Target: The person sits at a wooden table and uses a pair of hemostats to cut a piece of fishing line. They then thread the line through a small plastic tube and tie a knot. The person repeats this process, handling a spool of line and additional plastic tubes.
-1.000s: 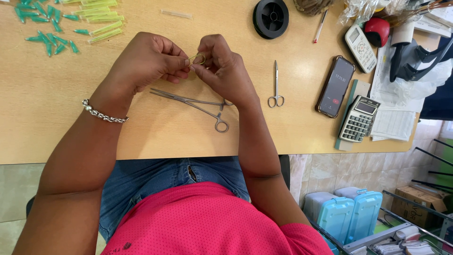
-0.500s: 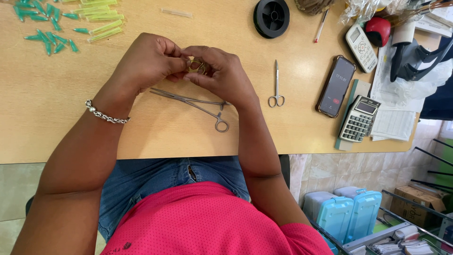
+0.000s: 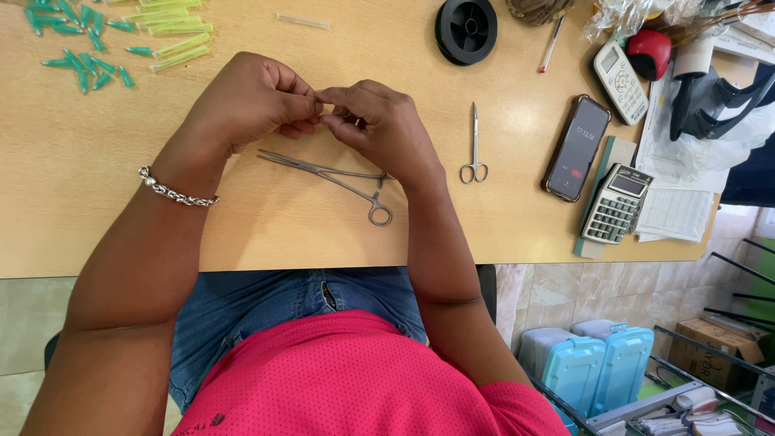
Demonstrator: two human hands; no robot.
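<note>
Pinching something tiny between both hands above counter point(image 3: 73, 202); I cannot tell what. Left hand point(image 3: 246, 105) fingers narrow, right hand point(image 3: 379, 125) fingers narrow, tips touching. Forceps point(image 3: 339, 179) lie untouched at 6 o'clock; small scissors point(image 3: 474, 149) at 3 o'clock. Work seems midway.

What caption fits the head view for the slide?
Both hands, left hand and right hand, pinch something tiny above forceps on a wooden table.
</note>
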